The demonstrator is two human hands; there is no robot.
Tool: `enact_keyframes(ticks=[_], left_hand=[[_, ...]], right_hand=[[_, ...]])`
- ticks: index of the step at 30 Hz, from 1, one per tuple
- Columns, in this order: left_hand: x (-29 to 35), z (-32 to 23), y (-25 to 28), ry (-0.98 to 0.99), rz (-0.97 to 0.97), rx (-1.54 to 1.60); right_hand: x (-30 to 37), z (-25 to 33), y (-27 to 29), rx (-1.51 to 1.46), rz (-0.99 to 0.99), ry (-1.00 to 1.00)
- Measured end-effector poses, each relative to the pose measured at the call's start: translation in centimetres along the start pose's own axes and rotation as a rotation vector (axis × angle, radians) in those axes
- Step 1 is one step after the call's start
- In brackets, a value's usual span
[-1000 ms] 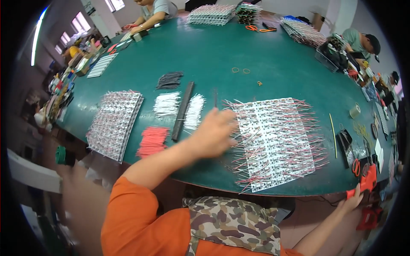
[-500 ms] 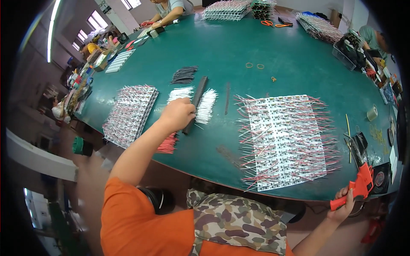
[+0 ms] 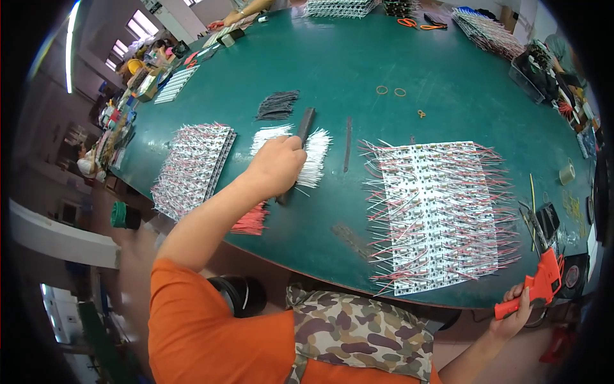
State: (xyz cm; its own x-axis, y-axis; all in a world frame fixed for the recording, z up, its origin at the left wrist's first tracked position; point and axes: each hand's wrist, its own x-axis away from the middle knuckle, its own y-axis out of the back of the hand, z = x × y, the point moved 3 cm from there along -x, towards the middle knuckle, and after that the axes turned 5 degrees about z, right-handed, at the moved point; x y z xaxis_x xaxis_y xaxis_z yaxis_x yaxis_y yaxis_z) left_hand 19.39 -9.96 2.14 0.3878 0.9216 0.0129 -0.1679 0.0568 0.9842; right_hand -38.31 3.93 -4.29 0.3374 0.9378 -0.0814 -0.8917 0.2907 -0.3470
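Note:
My left hand [image 3: 279,165] is closed, its fingers bent over a long dark bar [image 3: 307,125] lying across a bundle of white wires [image 3: 315,160]. Whatever those fingers pinch is hidden under them. At the lower right, my right hand [image 3: 515,312] is wrapped around the grip of a red glue gun [image 3: 543,278], whose nozzle end points up over the table. Red wires [image 3: 251,219] show beneath my left forearm, and dark wires [image 3: 277,105] lie beyond the white ones. To the right is a flat panel of white circuit boards [image 3: 441,217] with red and white wires sticking out.
A stack of wired boards [image 3: 192,169] stands left of my forearm. A thin dark strip [image 3: 348,144], rubber bands [image 3: 382,90] and orange-handled scissors [image 3: 407,23] lie on the green table [image 3: 332,70]. A tape roll [image 3: 567,173] is at right. Another person's arm [image 3: 246,11] reaches in at the far edge.
My left hand has shifted slightly right, farther over the dark bar. The whole view has tilted a little. My right hand still holds the glue gun in about the same place.

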Motion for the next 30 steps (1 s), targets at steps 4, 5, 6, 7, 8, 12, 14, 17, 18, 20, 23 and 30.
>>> enact_keyframes(ticks=[4, 5, 6, 7, 8, 12, 14, 17, 18, 20, 23, 30], left_hand=[[-0.7, 0.1, -1.2, -0.077, -0.046, 0.145], [-1.1, 0.0, -1.5, -0.082, -0.003, 0.161], [-1.3, -0.1, -1.5, -0.088, -0.001, 0.158], [-1.3, 0.0, -1.2, -0.085, -0.085, 0.196], [-1.1, 0.3, -1.1, -0.079, -0.171, 0.238], [-0.7, 0.9, -1.8, -0.147, -0.246, 0.225], [-0.1, 0.8, -2.2, -0.185, -0.196, 0.168], [0.3, 0.8, -2.3, -0.196, -0.145, 0.146], [0.0, 0.9, -2.2, -0.199, -0.146, 0.146], [-0.9, 1.6, -1.6, -0.103, -0.236, 0.208], [-3.9, 1.9, -1.8, 0.014, -0.223, 0.141], [-6.5, 0.5, -3.1, 0.130, 0.202, -0.156]], right_hand=[[0.0, -0.1, -2.0, 0.001, -0.004, -0.013], [0.1, -0.1, -1.8, -0.001, -0.010, -0.013], [0.2, 0.0, -1.7, -0.002, 0.016, -0.011], [0.2, 0.0, -1.7, -0.003, 0.042, -0.008], [0.4, 0.0, -2.0, 0.000, 0.038, -0.008], [0.6, -0.2, -2.1, 0.027, -0.026, -0.002], [0.6, -0.4, -2.2, 0.029, -0.013, -0.015], [0.6, -0.3, -2.7, 0.040, -0.024, -0.007], [0.6, -0.3, -2.9, 0.040, -0.018, -0.001], [0.4, -0.3, -3.2, 0.039, -0.011, 0.008], [0.2, -0.5, -3.6, 0.036, 0.011, -0.001], [0.4, -0.3, -4.0, 0.056, -0.019, 0.022]])
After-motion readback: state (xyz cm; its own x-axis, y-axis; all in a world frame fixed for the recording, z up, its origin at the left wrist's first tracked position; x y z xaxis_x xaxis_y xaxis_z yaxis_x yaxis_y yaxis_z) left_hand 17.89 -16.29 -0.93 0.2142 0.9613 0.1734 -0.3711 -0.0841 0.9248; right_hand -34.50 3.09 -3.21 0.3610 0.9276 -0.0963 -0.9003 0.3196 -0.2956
